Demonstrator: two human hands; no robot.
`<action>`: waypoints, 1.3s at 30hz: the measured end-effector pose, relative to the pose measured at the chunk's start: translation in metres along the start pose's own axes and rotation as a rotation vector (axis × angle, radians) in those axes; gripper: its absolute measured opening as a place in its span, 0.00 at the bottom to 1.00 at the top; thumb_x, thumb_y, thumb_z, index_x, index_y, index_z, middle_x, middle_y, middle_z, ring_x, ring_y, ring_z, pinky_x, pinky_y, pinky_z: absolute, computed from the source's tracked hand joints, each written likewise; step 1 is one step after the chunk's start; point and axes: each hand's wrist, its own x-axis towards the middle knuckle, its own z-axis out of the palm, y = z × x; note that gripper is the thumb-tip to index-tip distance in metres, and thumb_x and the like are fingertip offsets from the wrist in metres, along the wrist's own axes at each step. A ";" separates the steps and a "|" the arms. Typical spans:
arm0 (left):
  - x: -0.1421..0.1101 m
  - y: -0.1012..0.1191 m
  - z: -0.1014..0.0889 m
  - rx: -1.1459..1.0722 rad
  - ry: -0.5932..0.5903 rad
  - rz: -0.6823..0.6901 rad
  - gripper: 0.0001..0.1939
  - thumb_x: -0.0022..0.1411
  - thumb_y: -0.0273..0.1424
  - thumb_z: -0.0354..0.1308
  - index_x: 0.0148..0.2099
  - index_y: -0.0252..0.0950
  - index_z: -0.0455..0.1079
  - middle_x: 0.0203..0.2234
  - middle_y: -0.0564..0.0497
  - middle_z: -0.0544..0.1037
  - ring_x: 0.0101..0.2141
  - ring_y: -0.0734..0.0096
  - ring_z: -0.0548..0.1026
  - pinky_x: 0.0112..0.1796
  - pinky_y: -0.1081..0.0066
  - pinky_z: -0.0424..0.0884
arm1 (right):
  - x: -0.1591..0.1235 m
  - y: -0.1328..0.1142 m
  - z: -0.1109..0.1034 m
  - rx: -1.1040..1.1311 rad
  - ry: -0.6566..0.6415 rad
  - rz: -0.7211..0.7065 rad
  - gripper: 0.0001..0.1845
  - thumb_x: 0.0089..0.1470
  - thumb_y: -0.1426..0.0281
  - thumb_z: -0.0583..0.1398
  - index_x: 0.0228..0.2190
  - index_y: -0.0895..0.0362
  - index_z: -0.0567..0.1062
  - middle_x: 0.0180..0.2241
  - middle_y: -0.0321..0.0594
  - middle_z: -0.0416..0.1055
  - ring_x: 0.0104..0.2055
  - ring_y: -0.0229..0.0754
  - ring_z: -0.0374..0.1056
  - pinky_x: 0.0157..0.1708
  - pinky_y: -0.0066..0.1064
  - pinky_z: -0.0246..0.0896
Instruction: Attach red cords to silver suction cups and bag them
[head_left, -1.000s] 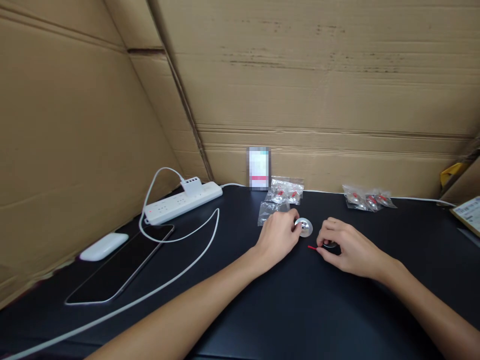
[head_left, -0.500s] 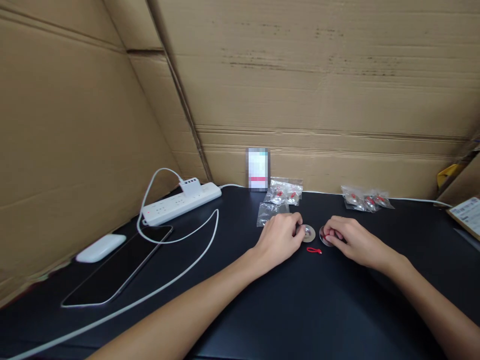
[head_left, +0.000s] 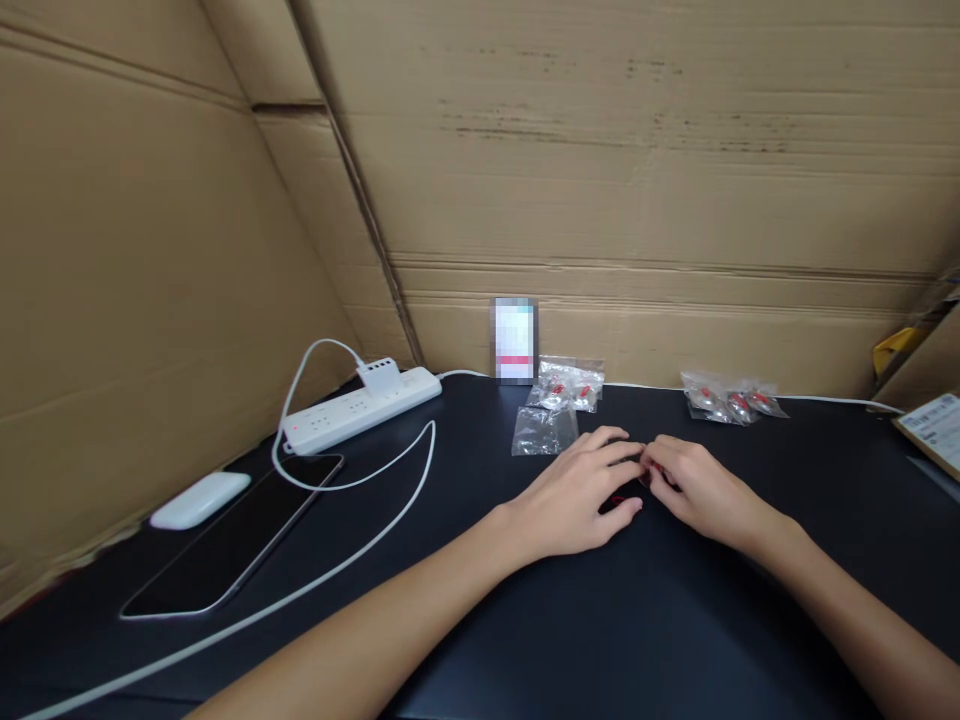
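Note:
My left hand [head_left: 581,490] is spread out low over the table, its fingertips reaching towards the right hand. Beneath its fingers a bit of a red cord loop [head_left: 619,499] shows; the silvery finger cymbal seen there before is hidden. Close beside it, my right hand [head_left: 690,485] has its fingers pinched together on a second finger cymbal [head_left: 646,481], of which only a small edge is visible. A touch of red shows between those fingers. Whether the left fingertips touch this cymbal, I cannot tell.
Behind my left hand lie a flat clear plastic bag [head_left: 544,432] and bagged cymbals [head_left: 571,385]; more bagged cymbals [head_left: 733,400] are at the back right. A lit screen [head_left: 514,340] leans on the cardboard wall [head_left: 600,200]. Leftward are a power strip [head_left: 364,410], phone [head_left: 232,540] and white cable [head_left: 360,555].
My left hand has opened from its curled pose and moved right, now covering the left cymbal and most of the red loop. My right hand stays nearly in place.

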 end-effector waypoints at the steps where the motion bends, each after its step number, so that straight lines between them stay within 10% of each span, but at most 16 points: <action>1: 0.000 0.000 0.000 -0.002 -0.012 -0.002 0.15 0.65 0.33 0.55 0.53 0.37 0.70 0.54 0.46 0.72 0.58 0.56 0.61 0.57 0.56 0.61 | 0.000 -0.001 0.000 0.012 0.009 -0.001 0.09 0.58 0.78 0.52 0.31 0.58 0.71 0.30 0.39 0.65 0.29 0.38 0.63 0.31 0.30 0.59; 15: -0.001 0.001 -0.003 -0.010 -0.079 0.001 0.16 0.67 0.34 0.52 0.55 0.38 0.70 0.52 0.49 0.75 0.59 0.58 0.62 0.60 0.59 0.57 | 0.004 0.012 0.008 0.231 0.196 0.267 0.13 0.54 0.77 0.50 0.26 0.56 0.72 0.23 0.35 0.70 0.24 0.38 0.65 0.26 0.27 0.57; 39: 0.002 -0.023 -0.007 0.131 0.038 -0.158 0.13 0.66 0.26 0.48 0.48 0.33 0.72 0.38 0.44 0.76 0.45 0.59 0.69 0.47 0.60 0.67 | -0.003 -0.011 -0.016 0.178 -0.068 -0.026 0.08 0.49 0.80 0.59 0.27 0.55 0.74 0.28 0.34 0.71 0.33 0.40 0.64 0.36 0.31 0.59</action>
